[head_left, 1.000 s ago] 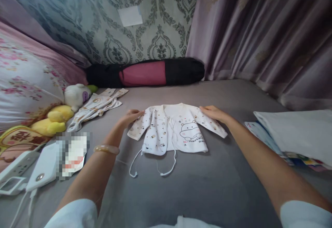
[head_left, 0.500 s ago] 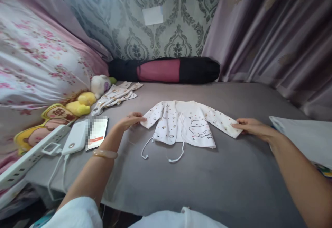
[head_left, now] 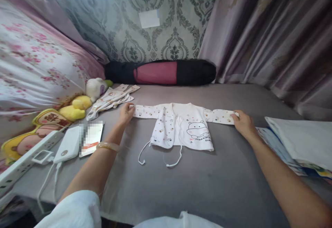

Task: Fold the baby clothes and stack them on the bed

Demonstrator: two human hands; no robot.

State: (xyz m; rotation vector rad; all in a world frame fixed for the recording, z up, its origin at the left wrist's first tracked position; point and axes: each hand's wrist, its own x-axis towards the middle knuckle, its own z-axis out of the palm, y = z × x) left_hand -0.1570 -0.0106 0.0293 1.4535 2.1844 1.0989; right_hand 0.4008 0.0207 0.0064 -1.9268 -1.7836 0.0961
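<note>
In the head view, the left hand (head_left: 126, 114) and right hand (head_left: 243, 123) are pinching a baby shirt (head_left: 166, 126) by its sleeve ends (head_left: 224, 116), spreading it on a grey sheet (head_left: 207, 186); a black-and-red bag (head_left: 157, 73) is lying before patterned wallpaper (head_left: 176, 44), mauve curtains (head_left: 254, 37) hanging at right.

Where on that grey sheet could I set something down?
The widest bare patch of grey sheet lies on the near side of the baby jacket. Another patch lies between the jacket and the long bag. The left is crowded with plush toys, power strip, power bank and phone; a white pile covers part of the right.
</note>
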